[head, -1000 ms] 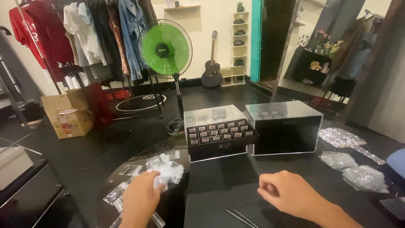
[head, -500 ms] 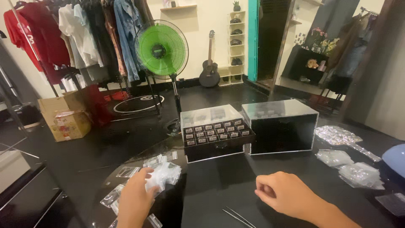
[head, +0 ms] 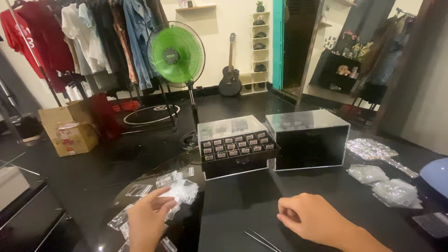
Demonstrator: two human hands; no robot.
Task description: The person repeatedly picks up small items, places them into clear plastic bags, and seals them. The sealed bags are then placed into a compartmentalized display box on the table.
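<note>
My left hand (head: 147, 221) rests on a heap of small clear plastic bags (head: 179, 190) at the left edge of the black table (head: 242, 205), its fingers touching the bags. To the right, my right hand (head: 310, 219) lies loosely curled on the table; whether it pinches something small is unclear. Thin metal tweezers (head: 263, 240) lie just in front of it. Behind both hands stands a clear-lidded case (head: 235, 147) with its drawer pulled out, showing rows of small labelled compartments.
A second clear-topped black box (head: 308, 140) stands right of the case. More clear bags (head: 387, 186) and a blue object (head: 436, 170) lie at the far right. Beyond the table are a green fan (head: 176, 53), cardboard boxes (head: 70, 128), a clothes rack and a guitar.
My left hand has slid down and left off the bag heap's top. The right hand has shifted slightly toward the middle. The view has tilted a little.
</note>
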